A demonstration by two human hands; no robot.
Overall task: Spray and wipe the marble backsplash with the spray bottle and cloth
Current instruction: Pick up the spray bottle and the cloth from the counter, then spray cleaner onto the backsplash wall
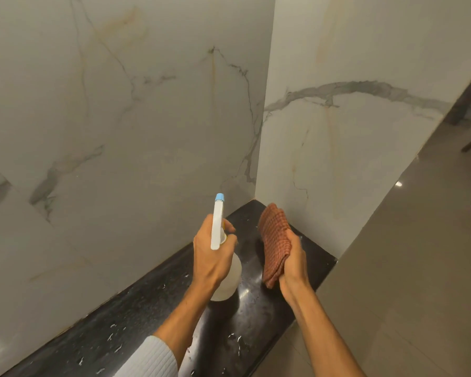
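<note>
Left hand point(215, 257) fingers grasp spray bottle point(218, 221); right hand point(294, 265) fingers grasp cloth point(273, 235). Risk: nozzle off-aim, mist wets black desk point(152, 303), missing backsplash point(120, 118).

Count: two bare hands, left hand point(212, 257) and right hand point(294, 265); one spray bottle point(218, 221) with one blue nozzle tip point(219, 197); one reddish waffle-weave cloth point(273, 240); one black countertop point(256, 308); two marble backsplash point(120, 131) faces meeting at one corner; one ribbed white sleeve point(150, 360).
</note>
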